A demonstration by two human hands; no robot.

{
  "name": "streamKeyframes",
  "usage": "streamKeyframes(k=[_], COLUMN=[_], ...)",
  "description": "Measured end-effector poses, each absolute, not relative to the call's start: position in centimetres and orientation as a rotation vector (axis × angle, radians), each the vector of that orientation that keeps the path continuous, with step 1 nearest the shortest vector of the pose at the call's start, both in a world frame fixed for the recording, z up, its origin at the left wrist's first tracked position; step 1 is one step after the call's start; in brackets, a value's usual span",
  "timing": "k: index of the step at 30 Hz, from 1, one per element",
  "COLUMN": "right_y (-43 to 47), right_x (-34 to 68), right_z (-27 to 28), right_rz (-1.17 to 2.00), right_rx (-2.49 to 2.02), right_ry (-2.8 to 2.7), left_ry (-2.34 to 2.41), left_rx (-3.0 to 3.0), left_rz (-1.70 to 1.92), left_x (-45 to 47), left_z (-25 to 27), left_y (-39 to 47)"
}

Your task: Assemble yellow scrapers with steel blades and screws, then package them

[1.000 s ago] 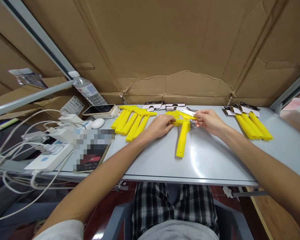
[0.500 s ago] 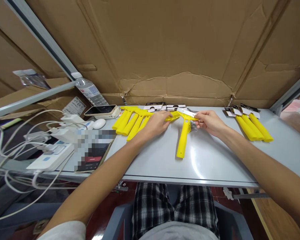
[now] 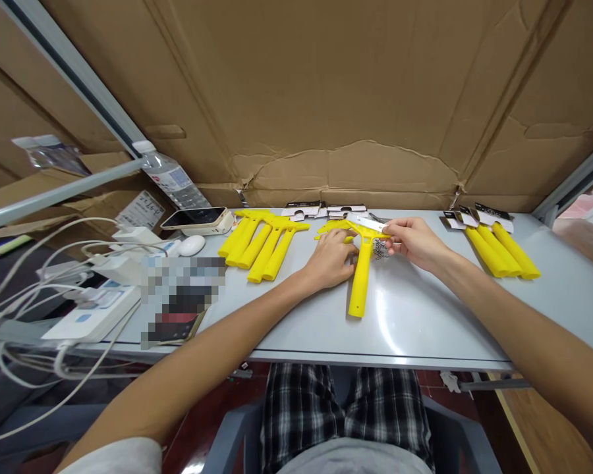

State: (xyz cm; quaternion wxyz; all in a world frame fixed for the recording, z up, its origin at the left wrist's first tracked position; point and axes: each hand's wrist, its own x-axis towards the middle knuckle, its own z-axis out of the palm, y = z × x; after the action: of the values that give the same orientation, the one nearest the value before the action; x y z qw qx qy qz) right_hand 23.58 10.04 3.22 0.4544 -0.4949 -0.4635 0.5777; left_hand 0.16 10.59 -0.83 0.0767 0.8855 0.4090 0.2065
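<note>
A yellow scraper [image 3: 360, 276] with a flat metal blade [image 3: 366, 222] across its head points its handle toward me. My right hand [image 3: 411, 242] pinches the right end of that head. Just left of the handle, my left hand [image 3: 331, 260] rests low over the table, thumb apart from the fingers, with nothing visible in it. Small flat yellow plastic pieces [image 3: 332, 227] lie beyond its fingertips. A heap of small metal screws [image 3: 379, 249] sits beside the scraper, partly hidden by my right fingers.
Several yellow scraper handles [image 3: 257, 247] lie in a row at left. Yellow handles with black-and-white cards [image 3: 499, 250] lie at right; more cards [image 3: 301, 210] lie at the back. A phone [image 3: 197, 220], a mouse [image 3: 192, 245], a bottle [image 3: 170, 174] and a cabled power strip [image 3: 96, 313] crowd the left side.
My left hand has moved right, from beside the row of handles to next to the scraper's handle. My right hand keeps its hold on the scraper's head.
</note>
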Motion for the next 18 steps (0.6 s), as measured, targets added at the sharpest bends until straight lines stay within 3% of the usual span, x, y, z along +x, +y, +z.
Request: streamKeyframes(k=[18], right_y=[10.5], right_x=[24.2], right_z=[2.7], right_rz=[1.402], right_rx=[-1.242], right_ry=[-1.176], left_ry=[1.268], left_rx=[2.548], left_rz=[0.556], left_x=[-3.0], left_z=[1.5], left_y=[12.7])
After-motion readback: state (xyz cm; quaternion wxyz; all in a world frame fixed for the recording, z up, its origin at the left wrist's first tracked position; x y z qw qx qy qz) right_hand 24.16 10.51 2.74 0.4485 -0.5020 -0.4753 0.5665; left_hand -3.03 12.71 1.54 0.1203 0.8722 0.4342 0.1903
